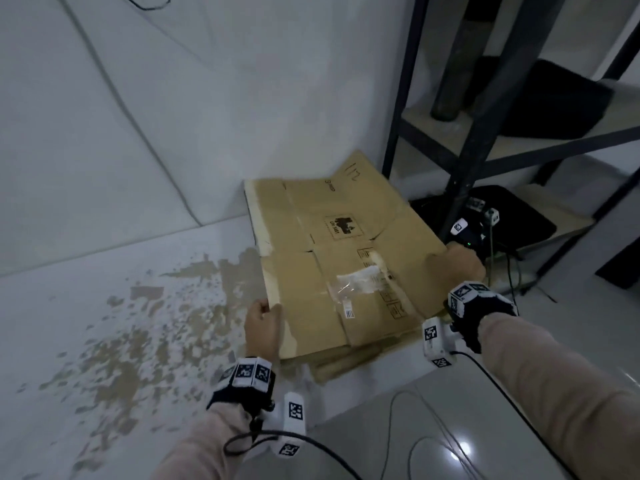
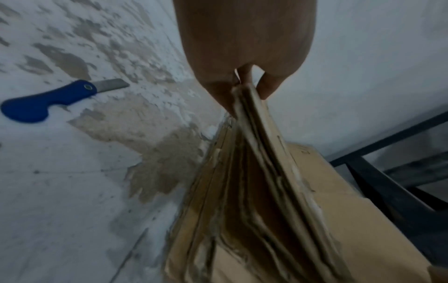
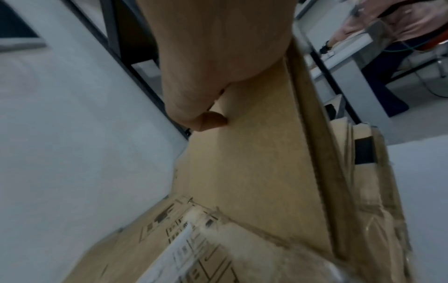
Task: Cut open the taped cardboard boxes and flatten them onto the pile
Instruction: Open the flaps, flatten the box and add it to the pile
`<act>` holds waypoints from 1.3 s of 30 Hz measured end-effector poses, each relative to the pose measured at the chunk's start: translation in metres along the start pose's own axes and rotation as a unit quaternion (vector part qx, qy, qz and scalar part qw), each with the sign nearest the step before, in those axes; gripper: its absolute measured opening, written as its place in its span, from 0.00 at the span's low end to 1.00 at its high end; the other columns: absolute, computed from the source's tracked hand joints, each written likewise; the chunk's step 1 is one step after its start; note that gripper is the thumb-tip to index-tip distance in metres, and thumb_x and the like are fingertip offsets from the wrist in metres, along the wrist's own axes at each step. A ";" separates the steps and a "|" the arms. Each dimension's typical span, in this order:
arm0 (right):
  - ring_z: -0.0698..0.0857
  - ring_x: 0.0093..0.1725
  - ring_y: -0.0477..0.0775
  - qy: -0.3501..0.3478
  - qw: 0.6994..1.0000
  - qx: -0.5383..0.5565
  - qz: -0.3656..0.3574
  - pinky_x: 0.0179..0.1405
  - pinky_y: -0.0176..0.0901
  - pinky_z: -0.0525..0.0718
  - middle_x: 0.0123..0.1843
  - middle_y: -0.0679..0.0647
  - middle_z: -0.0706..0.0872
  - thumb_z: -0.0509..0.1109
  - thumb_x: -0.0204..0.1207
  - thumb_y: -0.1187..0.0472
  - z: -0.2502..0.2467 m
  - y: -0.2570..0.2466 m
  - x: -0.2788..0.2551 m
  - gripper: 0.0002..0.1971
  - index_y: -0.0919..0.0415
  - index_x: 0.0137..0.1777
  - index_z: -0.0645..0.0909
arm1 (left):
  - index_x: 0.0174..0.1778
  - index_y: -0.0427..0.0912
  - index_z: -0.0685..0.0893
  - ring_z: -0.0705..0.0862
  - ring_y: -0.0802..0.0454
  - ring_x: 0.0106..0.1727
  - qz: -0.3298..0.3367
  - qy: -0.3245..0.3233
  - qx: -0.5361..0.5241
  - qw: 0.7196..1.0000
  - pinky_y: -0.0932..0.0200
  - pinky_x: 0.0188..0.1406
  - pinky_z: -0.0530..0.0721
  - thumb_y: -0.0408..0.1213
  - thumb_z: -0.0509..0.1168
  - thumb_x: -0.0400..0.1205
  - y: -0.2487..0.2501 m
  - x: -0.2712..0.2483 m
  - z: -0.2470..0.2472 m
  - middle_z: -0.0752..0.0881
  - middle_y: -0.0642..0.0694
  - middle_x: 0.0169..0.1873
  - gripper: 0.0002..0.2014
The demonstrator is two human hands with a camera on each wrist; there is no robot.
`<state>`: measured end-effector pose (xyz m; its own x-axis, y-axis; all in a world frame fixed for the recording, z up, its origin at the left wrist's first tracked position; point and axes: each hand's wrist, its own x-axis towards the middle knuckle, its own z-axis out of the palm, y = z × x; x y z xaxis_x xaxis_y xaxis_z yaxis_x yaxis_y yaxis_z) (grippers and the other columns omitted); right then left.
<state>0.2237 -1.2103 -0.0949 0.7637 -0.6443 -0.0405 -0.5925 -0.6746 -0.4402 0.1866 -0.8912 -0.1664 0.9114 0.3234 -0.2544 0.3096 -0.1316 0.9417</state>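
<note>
We held the flattened box (image 1: 343, 268) at both sides, over the pile of flattened cardboard (image 1: 346, 362) that lay on the floor in the corner by the wall. Our left hand (image 1: 262, 327) gripped its near left edge; the left wrist view showed the thumb on one face and the fingers (image 2: 269, 86) on the other, pinching several cardboard layers together. Our right hand (image 1: 457, 266) clasped the right edge, thumb (image 3: 211, 119) pressed on the printed top face and the other fingers hidden beneath the board. The box was collapsed flat and held nothing; it carried a torn white label (image 1: 360, 280) under clear tape and a black printed mark (image 1: 344, 226). Its far flap leaned against the white wall (image 1: 207, 116). A blue-handled knife (image 2: 48, 101), blade out, lay on the patchy floor (image 1: 104, 323) left of the pile, well apart from our hands. To the right stood a dark metal shelf rack (image 1: 460, 161); its lower shelves held a black bag (image 1: 540, 98), a dark cylinder (image 1: 453, 74) and a black tray (image 1: 512, 216).
</note>
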 end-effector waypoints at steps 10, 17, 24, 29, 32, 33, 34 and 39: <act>0.48 0.81 0.73 -0.258 0.941 -0.111 -0.189 0.72 0.81 0.53 0.85 0.60 0.45 0.55 0.67 0.23 0.074 0.004 0.026 0.42 0.31 0.79 0.46 | 0.79 0.58 0.58 0.85 0.37 0.51 -0.001 -0.193 0.093 0.977 0.49 0.51 0.87 0.36 0.64 0.84 -0.002 0.016 -0.001 0.81 0.36 0.41 0.31; 0.30 0.80 0.75 -0.323 0.925 -0.122 -0.159 0.73 0.83 0.44 0.84 0.52 0.30 0.59 0.71 0.26 0.070 0.007 0.037 0.42 0.33 0.82 0.45 | 0.81 0.52 0.57 0.83 0.50 0.41 -0.034 -0.227 0.030 0.973 0.63 0.38 0.87 0.30 0.67 0.81 0.014 0.004 0.005 0.76 0.43 0.33 0.36; 0.34 0.81 0.76 -0.312 0.926 -0.111 -0.179 0.77 0.78 0.42 0.85 0.59 0.36 0.64 0.74 0.33 0.062 0.012 0.042 0.40 0.39 0.83 0.52 | 0.81 0.43 0.60 0.85 0.49 0.34 -0.055 -0.219 0.034 0.974 0.50 0.44 0.89 0.26 0.71 0.77 0.006 -0.001 0.013 0.78 0.42 0.30 0.38; 0.51 0.80 0.76 -0.287 0.930 -0.138 -0.181 0.72 0.79 0.56 0.83 0.58 0.53 0.62 0.66 0.28 0.066 0.008 0.041 0.40 0.38 0.79 0.60 | 0.77 0.44 0.63 0.85 0.50 0.33 -0.034 -0.233 0.078 0.969 0.49 0.45 0.89 0.29 0.71 0.78 0.006 -0.001 0.011 0.77 0.43 0.31 0.34; 0.69 0.69 0.67 -0.243 0.942 -0.135 -0.189 0.65 0.58 0.69 0.71 0.61 0.70 0.66 0.70 0.41 0.059 -0.010 0.028 0.31 0.51 0.73 0.70 | 0.77 0.44 0.62 0.86 0.49 0.34 -0.004 -0.245 0.132 0.960 0.56 0.40 0.89 0.34 0.70 0.79 0.010 0.003 0.006 0.81 0.40 0.34 0.32; 0.73 0.66 0.65 -0.215 0.946 -0.133 -0.202 0.61 0.54 0.71 0.68 0.61 0.73 0.67 0.72 0.48 0.060 -0.018 0.023 0.26 0.55 0.70 0.72 | 0.78 0.44 0.62 0.87 0.48 0.36 0.012 -0.249 0.165 0.954 0.58 0.39 0.88 0.36 0.69 0.81 0.010 0.004 0.002 0.83 0.41 0.35 0.31; 0.75 0.64 0.63 -0.184 0.949 -0.130 -0.220 0.61 0.54 0.72 0.65 0.60 0.75 0.66 0.74 0.52 0.060 -0.027 0.017 0.22 0.57 0.67 0.74 | 0.78 0.45 0.63 0.87 0.48 0.37 0.025 -0.248 0.201 0.947 0.60 0.38 0.87 0.37 0.67 0.82 0.010 0.006 -0.004 0.84 0.41 0.36 0.30; 0.79 0.56 0.58 -0.117 0.937 -0.067 -0.323 0.58 0.52 0.79 0.56 0.56 0.81 0.63 0.77 0.58 0.074 -0.089 -0.035 0.10 0.58 0.56 0.80 | 0.76 0.45 0.69 0.87 0.52 0.39 0.062 -0.203 0.315 0.925 0.58 0.45 0.84 0.41 0.61 0.86 -0.001 0.012 -0.060 0.87 0.44 0.41 0.22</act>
<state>0.2690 -1.1008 -0.1208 1.0000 -0.0005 -0.0083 -0.0031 -0.9459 -0.3244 0.1806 -0.8307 -0.1575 0.9378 -0.0920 -0.3348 0.1762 -0.7048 0.6872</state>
